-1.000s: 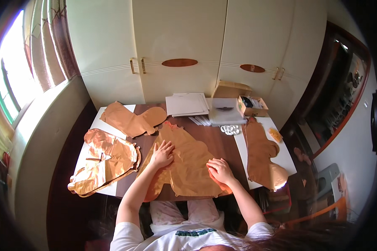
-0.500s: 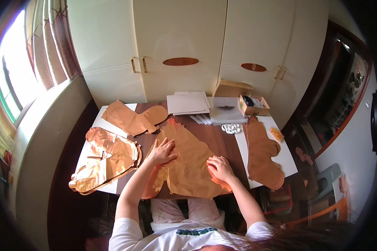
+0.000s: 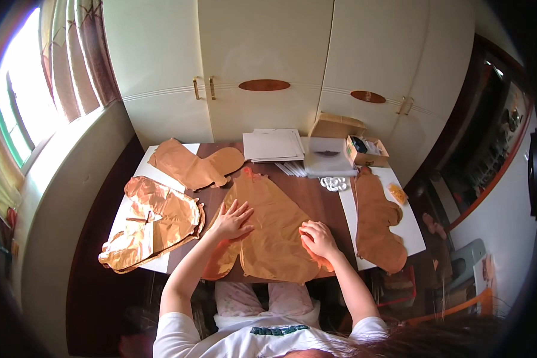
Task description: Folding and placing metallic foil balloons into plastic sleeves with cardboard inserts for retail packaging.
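A flat, copper-coloured foil balloon (image 3: 272, 238), roughly triangular, is spread in the middle of the brown table (image 3: 331, 206). My left hand (image 3: 232, 221) lies on its left part, palm down with the fingers spread. At the right edge, my right hand (image 3: 319, 240) has its fingers bent and close together on the foil; the thumb is partly hidden. Orange reflections show in the foil beside both hands. To the left lies a shinier, crumpled foil balloon (image 3: 161, 218), and behind it a flat one (image 3: 194, 164). Another curved foil balloon (image 3: 376, 224) lies at the right.
Pale rectangular sheets (image 3: 273, 145) are stacked at the back. Next to them are a clear plastic pack (image 3: 326, 158), white rings (image 3: 334, 184) and an open cardboard box (image 3: 368, 158). A small yellow bundle (image 3: 395, 193) sits at the right. Cream cabinets (image 3: 262, 53) stand behind the table.
The view has shifted slightly. Both hands stay on the middle foil balloon in nearly the same places, and the foil under them looks little changed.
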The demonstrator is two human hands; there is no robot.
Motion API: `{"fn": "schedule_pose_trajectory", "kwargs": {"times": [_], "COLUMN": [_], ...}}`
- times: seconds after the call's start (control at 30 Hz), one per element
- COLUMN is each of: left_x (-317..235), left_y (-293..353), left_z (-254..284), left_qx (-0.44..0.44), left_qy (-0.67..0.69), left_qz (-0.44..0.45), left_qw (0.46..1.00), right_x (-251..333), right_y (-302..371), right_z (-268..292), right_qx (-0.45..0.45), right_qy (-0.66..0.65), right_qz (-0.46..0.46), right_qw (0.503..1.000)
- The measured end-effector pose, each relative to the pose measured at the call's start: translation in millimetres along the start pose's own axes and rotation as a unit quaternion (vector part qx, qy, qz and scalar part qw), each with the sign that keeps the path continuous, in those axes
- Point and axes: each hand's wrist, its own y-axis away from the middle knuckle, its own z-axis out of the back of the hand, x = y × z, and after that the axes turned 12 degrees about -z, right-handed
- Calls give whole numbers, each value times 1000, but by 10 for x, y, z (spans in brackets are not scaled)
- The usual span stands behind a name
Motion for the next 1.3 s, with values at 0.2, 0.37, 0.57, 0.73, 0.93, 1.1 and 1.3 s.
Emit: {"fn": "schedule_pose_trajectory", "kwargs": {"times": [0.2, 0.37, 0.57, 0.73, 0.93, 1.1, 1.3], "left_x": [-15, 5, -9, -33, 46, 502, 1068], "left_y": [-59, -83, -86, -48, 8, 122, 344], "left_z": [72, 55, 24, 50, 151, 126, 53], "left_qx": [21, 14, 26, 21, -21, -150, -344], "left_qy": [6, 14, 5, 2, 11, 43, 22], "left_qz": [8, 7, 2, 0, 5, 77, 163], "left_qw": [1000, 1000, 1000, 1000, 1000, 985, 925], "right_x": [16, 37, -24, 44, 318, 778, 1199], "right_y": [-47, -56, -20, -15, -312, -1019, -1929], "right_z": [50, 50, 63, 96, 135, -121, -1101], "right_qx": [-5, -11, 6, 24, 41, 99, 156], "right_qy": [0, 4, 5, 36, 47, -38, -28], "right_qz": [31, 32, 12, -1, 33, 96, 162], "right_qw": [1000, 999, 1000, 999, 997, 990, 974]}}
